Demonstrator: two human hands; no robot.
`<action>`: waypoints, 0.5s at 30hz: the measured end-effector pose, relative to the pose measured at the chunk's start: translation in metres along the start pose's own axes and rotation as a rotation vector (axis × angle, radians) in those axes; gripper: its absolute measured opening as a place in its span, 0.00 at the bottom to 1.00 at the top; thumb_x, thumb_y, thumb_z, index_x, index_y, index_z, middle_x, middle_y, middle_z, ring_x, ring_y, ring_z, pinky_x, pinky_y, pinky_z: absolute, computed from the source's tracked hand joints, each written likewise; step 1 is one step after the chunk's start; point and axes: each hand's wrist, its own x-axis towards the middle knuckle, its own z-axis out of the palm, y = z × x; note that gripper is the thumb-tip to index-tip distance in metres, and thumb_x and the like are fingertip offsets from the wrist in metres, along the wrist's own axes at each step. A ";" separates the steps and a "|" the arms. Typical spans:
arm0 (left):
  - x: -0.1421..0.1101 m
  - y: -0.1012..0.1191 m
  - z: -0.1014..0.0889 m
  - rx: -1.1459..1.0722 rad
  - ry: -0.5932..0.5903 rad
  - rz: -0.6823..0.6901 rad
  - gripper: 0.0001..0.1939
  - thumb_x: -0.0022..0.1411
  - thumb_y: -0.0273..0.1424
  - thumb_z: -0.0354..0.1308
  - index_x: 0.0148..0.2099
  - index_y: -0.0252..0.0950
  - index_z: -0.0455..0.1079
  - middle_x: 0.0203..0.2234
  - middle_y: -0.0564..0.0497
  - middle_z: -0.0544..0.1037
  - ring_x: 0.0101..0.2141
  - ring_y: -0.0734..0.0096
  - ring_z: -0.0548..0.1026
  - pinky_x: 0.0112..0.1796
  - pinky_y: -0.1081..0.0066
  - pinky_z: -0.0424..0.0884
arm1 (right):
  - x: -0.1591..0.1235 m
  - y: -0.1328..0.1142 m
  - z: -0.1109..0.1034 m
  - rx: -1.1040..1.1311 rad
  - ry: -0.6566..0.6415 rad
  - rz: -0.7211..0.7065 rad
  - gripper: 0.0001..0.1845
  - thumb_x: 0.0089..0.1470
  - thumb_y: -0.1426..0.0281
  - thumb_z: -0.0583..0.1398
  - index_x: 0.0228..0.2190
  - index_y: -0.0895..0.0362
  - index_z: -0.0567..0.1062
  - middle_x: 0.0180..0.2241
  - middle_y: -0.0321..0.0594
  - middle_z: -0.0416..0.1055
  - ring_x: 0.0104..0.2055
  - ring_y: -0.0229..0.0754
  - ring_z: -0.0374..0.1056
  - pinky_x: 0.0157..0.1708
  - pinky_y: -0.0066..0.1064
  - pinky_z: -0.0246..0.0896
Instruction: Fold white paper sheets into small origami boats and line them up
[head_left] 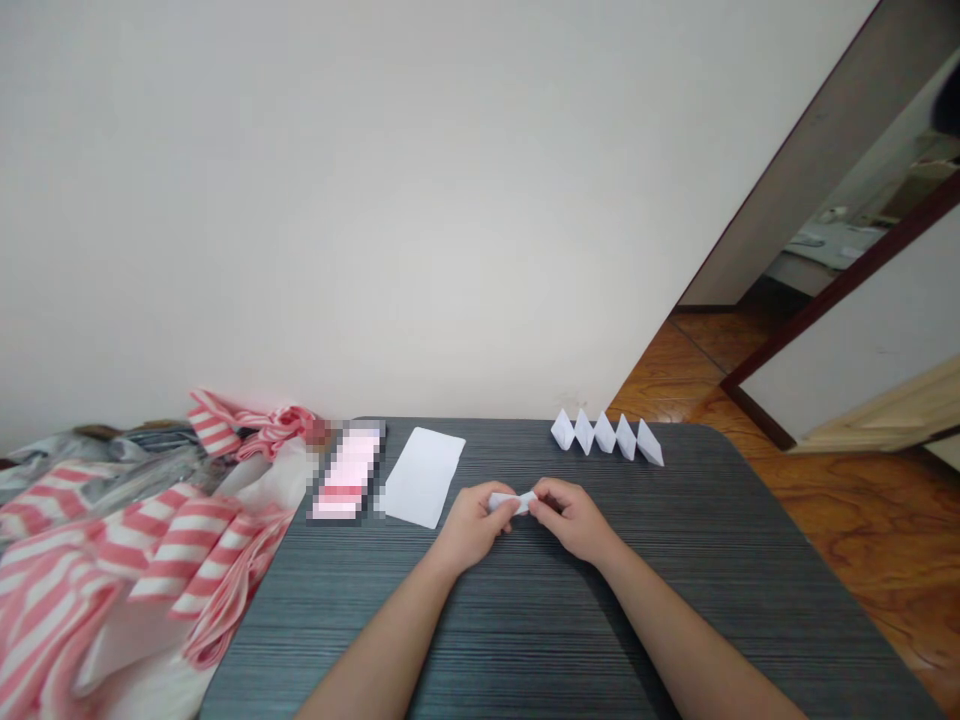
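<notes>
A small piece of folded white paper (516, 503) is held between my two hands, just above the dark table. My left hand (474, 525) pinches its left end, thumb on the near side. At the other end, the fingers and thumb of my right hand (574, 518) are closed on the paper. My fingertips cover parts of it, so its full shape is hidden. Beyond my right hand stands a row of several folded white paper pieces (604, 434) with pointed tops. Left of my left hand lies a flat stack or sheet of white paper (424, 478).
A pixelated phone-like object (349, 472) lies at the table's (525, 640) back left. Red-and-white striped cloth (172, 545) and plastic bags are heaped beside the left edge. A white wall (420, 220) rises behind; wooden floor (892, 520) and a doorway are at right.
</notes>
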 end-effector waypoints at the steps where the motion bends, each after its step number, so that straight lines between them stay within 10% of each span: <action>1: 0.000 0.001 0.000 0.012 -0.005 0.005 0.15 0.60 0.40 0.50 0.36 0.33 0.70 0.19 0.52 0.72 0.21 0.76 0.69 0.24 0.77 0.62 | 0.000 -0.001 0.000 -0.005 0.001 0.000 0.09 0.55 0.69 0.55 0.25 0.58 0.70 0.24 0.35 0.65 0.26 0.36 0.60 0.25 0.26 0.53; 15: 0.000 0.003 0.001 0.014 0.017 0.001 0.16 0.59 0.41 0.51 0.35 0.33 0.70 0.17 0.53 0.71 0.20 0.76 0.68 0.23 0.76 0.60 | 0.001 -0.010 0.000 -0.007 0.033 0.002 0.11 0.55 0.67 0.55 0.24 0.57 0.71 0.21 0.35 0.65 0.24 0.36 0.60 0.24 0.26 0.54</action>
